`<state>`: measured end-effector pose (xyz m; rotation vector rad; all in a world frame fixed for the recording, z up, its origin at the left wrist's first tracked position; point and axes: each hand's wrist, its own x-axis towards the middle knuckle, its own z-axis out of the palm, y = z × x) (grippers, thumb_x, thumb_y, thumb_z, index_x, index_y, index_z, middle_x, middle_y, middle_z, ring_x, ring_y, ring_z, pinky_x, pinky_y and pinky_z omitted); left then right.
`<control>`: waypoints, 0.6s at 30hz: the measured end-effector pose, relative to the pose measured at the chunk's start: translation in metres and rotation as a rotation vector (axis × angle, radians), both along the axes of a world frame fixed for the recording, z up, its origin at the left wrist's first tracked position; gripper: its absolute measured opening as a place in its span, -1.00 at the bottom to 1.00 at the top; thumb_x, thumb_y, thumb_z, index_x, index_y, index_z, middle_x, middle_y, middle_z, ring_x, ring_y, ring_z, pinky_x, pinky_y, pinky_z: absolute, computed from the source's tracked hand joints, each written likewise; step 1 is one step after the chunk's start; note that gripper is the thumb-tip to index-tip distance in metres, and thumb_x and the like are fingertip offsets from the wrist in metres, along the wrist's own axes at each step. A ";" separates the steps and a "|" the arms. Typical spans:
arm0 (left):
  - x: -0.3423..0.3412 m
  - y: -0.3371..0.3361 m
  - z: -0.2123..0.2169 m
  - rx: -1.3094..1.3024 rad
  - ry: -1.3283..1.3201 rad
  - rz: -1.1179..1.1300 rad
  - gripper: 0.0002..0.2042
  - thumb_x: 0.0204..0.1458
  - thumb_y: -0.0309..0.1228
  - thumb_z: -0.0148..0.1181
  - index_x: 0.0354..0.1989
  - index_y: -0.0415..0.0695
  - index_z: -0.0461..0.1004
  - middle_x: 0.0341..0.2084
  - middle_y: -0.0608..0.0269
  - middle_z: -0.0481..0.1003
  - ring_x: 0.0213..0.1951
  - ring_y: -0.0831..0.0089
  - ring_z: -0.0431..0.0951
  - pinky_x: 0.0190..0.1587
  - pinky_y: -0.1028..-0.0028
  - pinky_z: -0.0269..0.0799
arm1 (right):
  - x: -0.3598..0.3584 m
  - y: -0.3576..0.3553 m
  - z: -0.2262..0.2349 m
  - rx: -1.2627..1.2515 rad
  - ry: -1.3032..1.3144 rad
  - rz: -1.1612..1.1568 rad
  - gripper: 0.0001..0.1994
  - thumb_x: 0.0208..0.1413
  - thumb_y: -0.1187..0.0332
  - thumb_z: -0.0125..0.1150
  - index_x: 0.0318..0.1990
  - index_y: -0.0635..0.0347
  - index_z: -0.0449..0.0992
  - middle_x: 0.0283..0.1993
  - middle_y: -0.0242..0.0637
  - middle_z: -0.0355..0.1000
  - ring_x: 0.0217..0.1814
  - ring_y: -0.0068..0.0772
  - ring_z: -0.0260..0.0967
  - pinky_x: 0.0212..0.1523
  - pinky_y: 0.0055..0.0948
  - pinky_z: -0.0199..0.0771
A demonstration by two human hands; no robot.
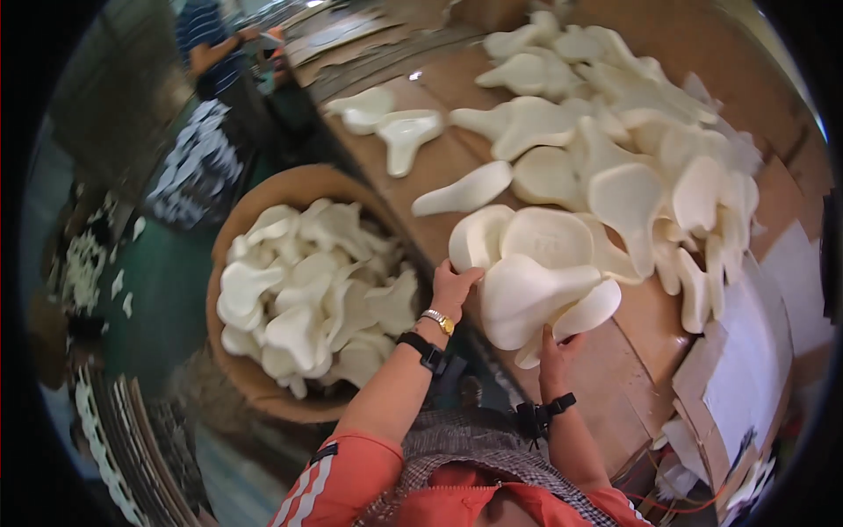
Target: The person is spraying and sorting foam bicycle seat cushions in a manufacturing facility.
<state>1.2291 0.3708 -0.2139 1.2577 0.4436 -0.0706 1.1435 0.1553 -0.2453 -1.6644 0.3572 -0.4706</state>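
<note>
Cream-coloured foam pads shaped like bicycle saddles, each with a broad end and a narrow nose, lie in a cluster in front of me. My left hand grips the left edge of the cluster by a broad foam saddle pad, fingers partly hidden behind it. From below, my right hand holds the near edge of a smaller-looking saddle pad, which overlaps the broad one. Directly behind these, another pad lies with its flat side up.
A large heap of saddle pads covers the far right of the cardboard-covered table. Left of the table stands a round brown bin full of pads. A crate of pale scraps and a person in a striped shirt are farther back.
</note>
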 end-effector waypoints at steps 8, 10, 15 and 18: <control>-0.177 0.329 -0.010 0.109 -0.020 0.363 -0.48 0.00 -0.14 0.04 0.14 0.02 0.09 0.01 0.23 0.18 -0.07 0.27 0.31 -0.10 0.24 0.31 | -0.010 0.220 0.009 0.018 0.143 0.776 -0.29 -0.13 0.22 0.34 0.15 0.22 0.10 -0.03 -0.19 0.26 -0.11 -0.36 0.25 -0.14 -0.40 0.35; -0.193 0.344 0.007 -0.005 0.143 0.624 -0.22 -0.16 0.09 0.13 0.25 0.14 -0.02 0.23 0.20 -0.15 0.18 0.04 -0.01 0.11 0.04 0.01 | 0.000 0.218 0.031 0.036 0.157 0.821 -0.29 -0.09 0.23 0.31 0.19 0.17 0.06 0.00 -0.23 0.21 -0.10 -0.46 0.19 -0.17 -0.49 0.35; -0.196 0.352 0.003 0.075 0.313 0.668 -0.15 -0.23 -0.05 0.26 0.25 0.04 -0.05 0.24 0.14 -0.11 0.14 0.03 0.05 0.12 0.05 -0.02 | 0.030 0.120 0.015 -0.038 0.059 0.384 -0.64 0.04 0.38 0.14 0.01 0.20 0.30 -0.17 -0.27 0.34 -0.23 -0.48 0.31 -0.26 -0.53 0.39; -0.143 0.307 0.005 0.135 0.351 0.570 -0.22 -0.19 -0.11 0.26 0.21 0.00 0.00 0.17 0.15 0.05 0.04 0.09 0.18 0.04 0.12 0.12 | 0.044 -0.015 -0.010 0.155 0.101 -0.130 -0.83 0.10 0.41 0.03 -0.16 0.24 0.38 -0.37 -0.36 0.34 -0.39 -0.54 0.31 -0.36 -0.51 0.39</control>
